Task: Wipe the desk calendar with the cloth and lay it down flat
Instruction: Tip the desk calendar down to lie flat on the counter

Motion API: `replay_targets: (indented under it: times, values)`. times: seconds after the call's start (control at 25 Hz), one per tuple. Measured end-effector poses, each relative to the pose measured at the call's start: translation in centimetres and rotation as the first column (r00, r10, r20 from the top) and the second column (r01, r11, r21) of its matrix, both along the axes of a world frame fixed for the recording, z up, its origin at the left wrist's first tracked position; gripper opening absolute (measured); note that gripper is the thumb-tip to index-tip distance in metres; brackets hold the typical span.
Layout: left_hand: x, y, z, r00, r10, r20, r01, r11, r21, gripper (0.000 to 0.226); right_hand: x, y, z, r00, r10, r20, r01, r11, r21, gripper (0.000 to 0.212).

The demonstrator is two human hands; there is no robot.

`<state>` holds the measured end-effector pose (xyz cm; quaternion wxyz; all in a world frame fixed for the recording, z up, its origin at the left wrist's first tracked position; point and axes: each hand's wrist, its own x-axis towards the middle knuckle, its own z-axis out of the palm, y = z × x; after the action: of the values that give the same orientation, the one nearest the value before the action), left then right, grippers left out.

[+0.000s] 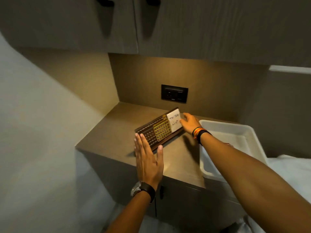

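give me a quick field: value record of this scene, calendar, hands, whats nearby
calendar: desk calendar on the counter, white to-do note at its right end
left hand: left hand open, fingers at the calendar's left end
right hand: right hand at the calendar's right end
nearby: white tray to the right
wall: dark outlet
cloth: not visible

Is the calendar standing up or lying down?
Lying down, or nearly. The desk calendar shows its whole face upward on the counter, with the left hand and right hand at its ends.
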<state>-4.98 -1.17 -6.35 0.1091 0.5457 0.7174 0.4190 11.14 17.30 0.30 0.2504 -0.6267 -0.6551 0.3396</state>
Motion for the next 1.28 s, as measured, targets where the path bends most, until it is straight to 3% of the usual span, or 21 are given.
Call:
replay_targets:
  times: [0.16,0.48,0.76,0.92,1.16,1.28]
  values:
    - [-2.1,0.8,-0.4,0.961,0.100,0.258,-0.062,0.987,-0.151,0.085,-2.5,0.9,-1.3,0.957,-0.108,-0.268,0.078,0.990,-0.118,0.042]
    - [-4.7,5.6,1.8,0.816,0.065,0.574,0.030,0.987,-0.156,0.075,-2.2,0.0,-1.8,0.900,-0.192,-0.391,0.146,0.979,-0.143,0.043]
    - [-10.5,13.2,6.5,0.812,0.008,0.583,0.135,0.970,-0.202,0.059,-3.6,-1.9,-2.2,0.840,-0.316,-0.441,0.269,0.949,-0.167,0.049]
    - [-11.7,15.1,5.4,0.811,-0.035,0.584,0.210,0.949,-0.234,0.067,-4.6,-1.9,-2.7,0.812,-0.387,-0.436,0.338,0.922,-0.187,0.048]
    - [-13.9,15.8,3.4,0.784,-0.121,0.608,0.327,0.915,-0.239,0.058,-6.4,-2.0,-3.9,0.774,-0.480,-0.413,0.431,0.877,-0.212,0.056]
    - [-14.8,16.4,3.1,0.814,-0.171,0.554,0.386,0.874,-0.296,0.071,-6.9,-2.8,-4.1,0.762,-0.508,-0.401,0.463,0.861,-0.211,0.061]
